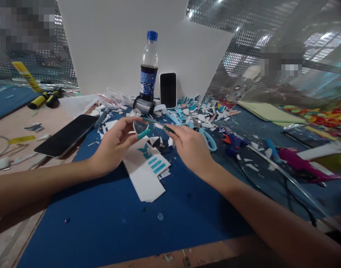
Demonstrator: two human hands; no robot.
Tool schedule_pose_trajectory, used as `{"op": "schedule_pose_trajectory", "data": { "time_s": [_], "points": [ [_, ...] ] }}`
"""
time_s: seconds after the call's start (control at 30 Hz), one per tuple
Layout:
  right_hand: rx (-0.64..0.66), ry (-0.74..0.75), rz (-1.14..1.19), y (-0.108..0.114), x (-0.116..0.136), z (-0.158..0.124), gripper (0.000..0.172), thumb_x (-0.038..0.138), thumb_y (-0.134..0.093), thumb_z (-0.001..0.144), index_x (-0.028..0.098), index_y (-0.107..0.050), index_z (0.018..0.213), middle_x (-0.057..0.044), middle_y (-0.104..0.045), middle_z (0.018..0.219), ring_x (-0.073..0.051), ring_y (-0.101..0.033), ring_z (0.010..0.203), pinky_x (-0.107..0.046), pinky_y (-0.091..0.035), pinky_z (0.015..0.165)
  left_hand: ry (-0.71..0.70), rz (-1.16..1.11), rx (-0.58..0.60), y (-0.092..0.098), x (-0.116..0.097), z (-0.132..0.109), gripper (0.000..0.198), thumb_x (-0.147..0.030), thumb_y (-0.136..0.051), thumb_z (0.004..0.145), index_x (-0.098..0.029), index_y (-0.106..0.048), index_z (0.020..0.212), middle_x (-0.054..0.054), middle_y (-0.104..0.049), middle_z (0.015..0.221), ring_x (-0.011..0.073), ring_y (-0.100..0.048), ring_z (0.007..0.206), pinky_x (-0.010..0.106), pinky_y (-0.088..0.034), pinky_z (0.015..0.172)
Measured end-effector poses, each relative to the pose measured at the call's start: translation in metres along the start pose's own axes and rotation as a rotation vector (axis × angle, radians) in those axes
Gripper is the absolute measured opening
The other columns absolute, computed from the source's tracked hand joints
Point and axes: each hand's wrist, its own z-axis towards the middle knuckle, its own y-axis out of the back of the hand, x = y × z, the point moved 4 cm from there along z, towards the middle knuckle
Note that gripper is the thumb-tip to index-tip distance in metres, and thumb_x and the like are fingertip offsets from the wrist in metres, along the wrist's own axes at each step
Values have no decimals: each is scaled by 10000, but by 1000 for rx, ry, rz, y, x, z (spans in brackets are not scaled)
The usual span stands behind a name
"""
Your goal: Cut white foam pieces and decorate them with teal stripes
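Above a white foam sheet (144, 178) on the blue surface (103, 219), the left hand (114, 143) pinches a triangular piece (138, 126) while the right hand (191, 147), just beside it, grips a thin tool (158, 124) lying crosswise, tip toward the piece, with scraps (200, 113) and a bottle (149, 67) beyond.

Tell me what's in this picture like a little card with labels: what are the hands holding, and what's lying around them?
Left hand: pinches a small white piece with a teal strip
Right hand: holds a thin tool, tip toward that piece
Under the hands: white sheet with teal strips, on a blue mat
Behind: bottle of dark drink, upright phone beside it, scraps
Left side: flat phone
Right side: scissors, glue gun
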Motion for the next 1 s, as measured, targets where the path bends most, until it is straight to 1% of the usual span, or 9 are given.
{"op": "schedule_pose_trajectory", "data": {
  "time_s": [0.1, 0.27, 0.4, 0.5, 0.57, 0.7, 0.87, 0.93, 1.0],
  "points": [
    [-37, 36, 22, 0, 3, -2, 362, 169, -434, 946, 115, -587, 1270, -117, -672, 848, -212, -610, 776, -282, -429, 574, -21, 47, -44, 3, 0, -1, 244, -199, -561, 875, -169, -491, 1107, 73, -602, 1048, 137, -619, 898, 264, -549, 769],
    [-109, 74, -17, 0, 6, -6, 322, 219, -478, 937, 137, -636, 1206, -93, -643, 741, -192, -584, 705, -256, -383, 519, -215, 224, -44, 5, -6, -5, 241, -270, -549, 901, -207, -473, 1121, 74, -567, 1060, 166, -589, 955, 291, -533, 804],
    [-157, 80, -30, 2, 6, -6, 305, 219, -489, 931, 155, -654, 1179, -97, -666, 783, -198, -599, 732, -260, -396, 534, -111, 361, 79, 2, 0, -4, 221, -280, -490, 936, -237, -470, 1151, 93, -559, 1250, 214, -567, 1113, 405, -487, 952],
    [-186, 41, -58, 4, 2, -6, 286, 211, -509, 915, 169, -676, 1143, -99, -685, 804, -213, -612, 760, -278, -419, 568, -38, 400, 35, 5, 4, -2, 203, -262, -497, 926, -240, -473, 1126, 91, -530, 1341, 248, -519, 1217, 475, -436, 1019],
    [-191, 22, -65, 3, 1, -5, 285, 200, -518, 907, 161, -680, 1139, -100, -683, 794, -215, -612, 755, -280, -418, 573, -25, 406, 20, 5, 4, 0, 207, -262, -500, 920, -236, -468, 1123, 96, -517, 1360, 254, -515, 1226, 474, -448, 1005],
    [-176, 35, -53, 2, 1, -5, 299, 203, -521, 907, 151, -672, 1159, -92, -658, 759, -206, -600, 728, -268, -395, 543, -33, 412, 132, 0, 1, 0, 199, -261, -467, 928, -230, -465, 1124, 100, -498, 1383, 246, -517, 1227, 442, -463, 983],
    [-170, 23, -50, 2, 1, -5, 297, 200, -520, 906, 151, -669, 1158, -100, -660, 787, -217, -605, 755, -277, -402, 553, -101, 472, 67, 1, -6, -2, 283, -268, -465, 929, -232, -443, 1209, 100, -530, 1321, 234, -516, 1215, 405, -474, 959],
    [-162, 22, -48, 2, 1, -5, 298, 200, -517, 909, 152, -667, 1161, -101, -670, 804, -219, -610, 766, -279, -407, 558, -107, 489, 99, 0, -7, -3, 269, -261, -461, 928, -223, -453, 1194, 101, -561, 1264, 222, -558, 1138, 393, -483, 935],
    [-156, 17, -47, 2, 1, -5, 297, 205, -516, 912, 158, -666, 1164, -102, -683, 832, -219, -617, 774, -279, -413, 566, -87, 515, 123, -1, -5, -3, 225, -260, -470, 918, -216, -477, 1139, 94, -598, 1165, 208, -599, 996, 366, -515, 839]
  ]
}}
